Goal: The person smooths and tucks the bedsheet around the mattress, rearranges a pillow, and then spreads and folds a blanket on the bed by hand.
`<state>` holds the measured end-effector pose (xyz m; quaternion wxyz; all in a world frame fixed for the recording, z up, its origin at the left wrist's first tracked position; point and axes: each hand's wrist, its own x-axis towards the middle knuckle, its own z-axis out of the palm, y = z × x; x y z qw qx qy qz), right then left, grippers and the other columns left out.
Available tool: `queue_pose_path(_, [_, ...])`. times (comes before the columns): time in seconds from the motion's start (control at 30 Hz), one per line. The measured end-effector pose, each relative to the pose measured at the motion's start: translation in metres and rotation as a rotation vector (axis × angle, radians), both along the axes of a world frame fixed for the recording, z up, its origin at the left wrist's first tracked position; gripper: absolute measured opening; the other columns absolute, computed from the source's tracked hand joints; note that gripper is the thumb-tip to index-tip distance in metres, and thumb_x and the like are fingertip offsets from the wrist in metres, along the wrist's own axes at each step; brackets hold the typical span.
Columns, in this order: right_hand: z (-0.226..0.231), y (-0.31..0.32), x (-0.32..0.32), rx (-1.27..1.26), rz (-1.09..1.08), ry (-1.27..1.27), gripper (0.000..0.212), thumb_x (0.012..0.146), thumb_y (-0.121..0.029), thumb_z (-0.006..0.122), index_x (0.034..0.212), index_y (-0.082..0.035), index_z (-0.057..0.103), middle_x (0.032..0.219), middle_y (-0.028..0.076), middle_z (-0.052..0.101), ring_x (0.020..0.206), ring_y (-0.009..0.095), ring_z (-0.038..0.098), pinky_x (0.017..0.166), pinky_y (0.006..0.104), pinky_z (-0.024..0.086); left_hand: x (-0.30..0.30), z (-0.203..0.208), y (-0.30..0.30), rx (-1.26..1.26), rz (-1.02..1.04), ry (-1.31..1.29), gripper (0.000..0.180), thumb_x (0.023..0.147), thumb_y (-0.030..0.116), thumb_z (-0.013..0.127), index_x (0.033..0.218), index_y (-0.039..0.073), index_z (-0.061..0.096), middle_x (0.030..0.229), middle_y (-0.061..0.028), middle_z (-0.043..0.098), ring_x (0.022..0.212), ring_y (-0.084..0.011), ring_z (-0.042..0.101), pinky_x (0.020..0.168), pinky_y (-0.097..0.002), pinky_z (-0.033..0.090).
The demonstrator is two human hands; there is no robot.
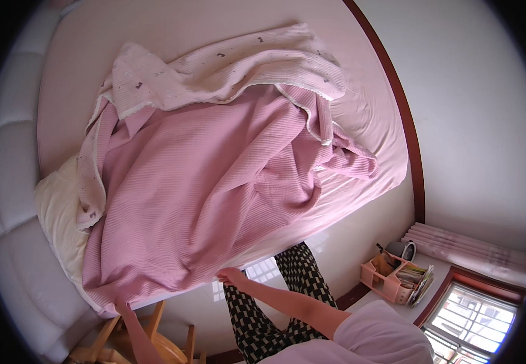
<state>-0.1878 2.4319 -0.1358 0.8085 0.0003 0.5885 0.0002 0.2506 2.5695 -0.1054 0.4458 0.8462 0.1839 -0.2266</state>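
Observation:
A pink ribbed blanket is spread over the bed, rumpled, with its pale, dark-patterned underside folded over along the far edge. At the blanket's near left corner is my left hand, its fingers partly hidden against the cloth and closed on it. Further right along the near edge, my right hand is curled, with its fingertips at the blanket's hem. Between the two hands the blanket's edge hangs at the side of the mattress.
A cream pillow lies partly under the blanket beside the padded grey headboard. Pink sheet covers the mattress. Below my left arm stands a wooden chair. A pink organiser box sits near the window at right.

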Motion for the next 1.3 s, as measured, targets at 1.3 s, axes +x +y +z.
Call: queue_pose_path(1.3, [0.002, -0.417, -0.715, -1.047, 0.386, 1.248, 0.023, 0.071, -0.022, 0.053, 0.086, -0.009, 0.064, 0.079, 0.017, 0.061, 0.078, 0.033, 0.058, 0.067, 0.0393, 0.045, -0.675, -0.122, -0.293, -0.174, -0.065, 0.578, 0.028, 0.079, 0.023, 0.049, 0.106, 0.015, 0.046, 0.104, -0.0027, 0.045, 0.091, -0.0186, 0.046, 0.084, -0.0411, 0.038])
